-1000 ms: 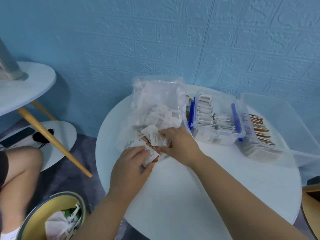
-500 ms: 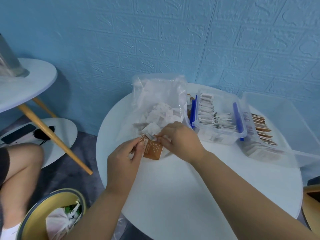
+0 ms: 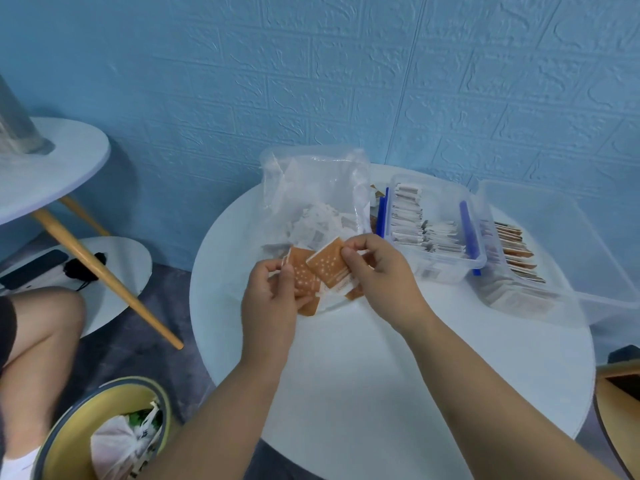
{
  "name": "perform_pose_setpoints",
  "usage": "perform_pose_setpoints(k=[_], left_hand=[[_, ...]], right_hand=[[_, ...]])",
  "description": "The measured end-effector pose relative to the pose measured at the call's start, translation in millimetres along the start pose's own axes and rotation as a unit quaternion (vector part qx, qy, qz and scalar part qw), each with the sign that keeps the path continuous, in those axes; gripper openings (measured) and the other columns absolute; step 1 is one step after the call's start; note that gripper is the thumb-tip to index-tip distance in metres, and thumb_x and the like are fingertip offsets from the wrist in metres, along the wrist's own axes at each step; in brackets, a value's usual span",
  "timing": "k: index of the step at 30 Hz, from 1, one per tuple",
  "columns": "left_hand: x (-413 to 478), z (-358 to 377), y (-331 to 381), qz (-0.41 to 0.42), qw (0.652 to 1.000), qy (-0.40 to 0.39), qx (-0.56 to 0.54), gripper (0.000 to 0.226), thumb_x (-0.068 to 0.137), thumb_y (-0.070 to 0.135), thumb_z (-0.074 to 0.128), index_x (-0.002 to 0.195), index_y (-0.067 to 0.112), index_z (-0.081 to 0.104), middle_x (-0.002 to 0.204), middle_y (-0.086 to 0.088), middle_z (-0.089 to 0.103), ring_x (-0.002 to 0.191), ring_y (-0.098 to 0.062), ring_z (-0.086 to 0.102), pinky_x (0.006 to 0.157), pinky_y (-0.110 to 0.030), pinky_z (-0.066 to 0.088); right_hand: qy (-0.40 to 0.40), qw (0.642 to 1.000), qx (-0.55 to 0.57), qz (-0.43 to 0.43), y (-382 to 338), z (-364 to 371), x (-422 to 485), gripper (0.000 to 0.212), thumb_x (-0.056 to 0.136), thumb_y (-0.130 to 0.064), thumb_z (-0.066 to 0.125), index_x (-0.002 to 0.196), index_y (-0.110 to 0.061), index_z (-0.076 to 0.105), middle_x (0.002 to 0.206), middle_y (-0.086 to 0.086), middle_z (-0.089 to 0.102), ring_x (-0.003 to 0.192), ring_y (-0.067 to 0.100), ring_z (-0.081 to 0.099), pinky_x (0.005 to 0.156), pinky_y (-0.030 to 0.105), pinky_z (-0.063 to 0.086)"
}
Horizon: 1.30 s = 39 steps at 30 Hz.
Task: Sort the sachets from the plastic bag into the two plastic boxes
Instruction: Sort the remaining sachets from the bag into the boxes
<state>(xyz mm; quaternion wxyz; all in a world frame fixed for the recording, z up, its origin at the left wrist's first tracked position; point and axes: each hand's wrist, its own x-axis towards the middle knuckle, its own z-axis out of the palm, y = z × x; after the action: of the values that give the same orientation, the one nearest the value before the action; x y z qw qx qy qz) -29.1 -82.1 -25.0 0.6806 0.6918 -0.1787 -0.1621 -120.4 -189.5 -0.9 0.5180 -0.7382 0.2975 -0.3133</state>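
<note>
White round table (image 3: 381,375), centre frame: left hand (image 3: 268,306) pinches an orange sachet (image 3: 300,271), right hand (image 3: 381,275) pinches a second orange sachet (image 3: 329,268) overlapping it, both held just below the clear plastic bag (image 3: 311,188) of sachets. Right of the bag stands a blue-clipped box (image 3: 446,268) holding white sachets, then a larger clear box (image 3: 554,237) holding orange ones.

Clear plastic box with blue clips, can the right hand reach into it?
Probably yes: the clear plastic box with blue clips stands lidless beside the right hand, which pinches an orange sachet; nothing between.
</note>
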Motion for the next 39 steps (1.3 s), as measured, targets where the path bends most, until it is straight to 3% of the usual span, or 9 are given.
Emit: perform_pose_setpoints(k=[4,8,13,17,22,27,33,35,39], left_hand=[[-21,15,-3,-0.08,0.987,-0.074,-0.115,0.012,0.092,0.026,0.053,0.096,0.015,0.056,0.1,-0.011,0.066,0.086,-0.018,0.068,0.068,-0.027,0.057],[-26,6,-11,-0.05,0.988,-0.137,-0.054,0.018,0.081,0.025,0.07,0.098,0.021,0.063,0.091,0.0,0.071,0.087,-0.017,0.068,0.08,-0.039,0.056],[-15,-24,-17,0.03,0.997,0.009,0.073,0.013,0.085,0.024,0.065,0.097,0.025,0.061,0.09,0.008,0.068,0.086,-0.01,0.064,0.082,-0.034,0.052],[-11,-40,-15,0.046,0.992,0.093,0.068,0.012,0.089,0.024,0.059,0.101,0.021,0.055,0.093,0.011,0.064,0.089,-0.005,0.06,0.073,-0.019,0.045],[-12,-43,-21,0.044,0.992,0.097,0.07,0.014,0.09,0.024,0.059,0.101,0.024,0.052,0.094,0.012,0.062,0.09,-0.005,0.06,0.073,-0.02,0.045],[-12,-36,-20,0.052,0.992,0.106,0.054,0.015,0.09,0.024,0.058,0.103,0.024,0.049,0.097,0.008,0.062,0.09,-0.008,0.06,0.073,-0.018,0.044],[-16,-9,-12,0.065,0.996,0.04,0.041,0.016,0.091,0.022,0.056,0.105,0.024,0.049,0.1,0.011,0.06,0.088,0.004,0.057,0.065,-0.001,0.042],[-21,9,-10,0.062,0.997,-0.028,0.025,0.016,0.09,0.02,0.057,0.104,0.025,0.05,0.103,0.006,0.063,0.09,0.001,0.059,0.073,-0.007,0.046],[-36,46,-14,0.048,0.985,-0.165,0.012,0.018,0.08,0.03,0.051,0.096,0.037,0.053,0.099,0.005,0.064,0.097,-0.019,0.062,0.089,-0.046,0.05]], right_hand=[[-0.002,0.998,-0.064,-0.024,9,1,-12,0.013,0.087,-0.015,0.062,0.078,-0.024,0.061,0.079,-0.009,0.059,0.065,0.003,0.05,0.06,0.013,0.041],[-0.02,0.997,-0.065,-0.023,14,1,-17,0.011,0.085,-0.012,0.064,0.077,-0.021,0.063,0.078,-0.007,0.062,0.068,0.002,0.051,0.062,0.012,0.04],[-0.043,0.985,-0.165,-0.041,21,11,-13,0.012,0.087,-0.017,0.063,0.098,-0.018,0.066,0.086,-0.008,0.059,0.065,0.004,0.047,0.064,0.01,0.037],[-0.103,0.944,-0.313,-0.024,29,23,-7,0.047,0.08,-0.037,0.068,0.122,-0.02,0.057,0.115,-0.001,0.051,0.102,0.015,0.049,0.088,0.023,0.041],[-0.085,0.936,-0.341,-0.006,25,35,-6,0.046,0.072,-0.039,0.075,0.11,-0.02,0.059,0.11,-0.001,0.05,0.102,0.018,0.045,0.088,0.032,0.042],[-0.065,0.979,-0.191,0.009,22,25,-11,0.02,0.079,-0.017,0.069,0.08,-0.022,0.05,0.071,-0.007,0.048,0.064,0.008,0.043,0.058,0.02,0.033],[-0.014,1.0,0.017,0.014,17,-24,-30,0.018,0.083,-0.009,0.066,0.083,-0.024,0.056,0.083,0.006,0.066,0.073,0.019,0.058,0.064,0.025,0.049],[-0.013,0.998,0.065,0.007,19,-42,-38,0.013,0.085,-0.007,0.063,0.087,-0.019,0.058,0.077,-0.004,0.067,0.072,0.012,0.058,0.062,0.022,0.049],[0.033,0.997,0.062,0.032,35,-65,-56,0.009,0.085,-0.008,0.062,0.088,-0.017,0.061,0.082,-0.003,0.068,0.073,0.006,0.057,0.065,0.019,0.047]])
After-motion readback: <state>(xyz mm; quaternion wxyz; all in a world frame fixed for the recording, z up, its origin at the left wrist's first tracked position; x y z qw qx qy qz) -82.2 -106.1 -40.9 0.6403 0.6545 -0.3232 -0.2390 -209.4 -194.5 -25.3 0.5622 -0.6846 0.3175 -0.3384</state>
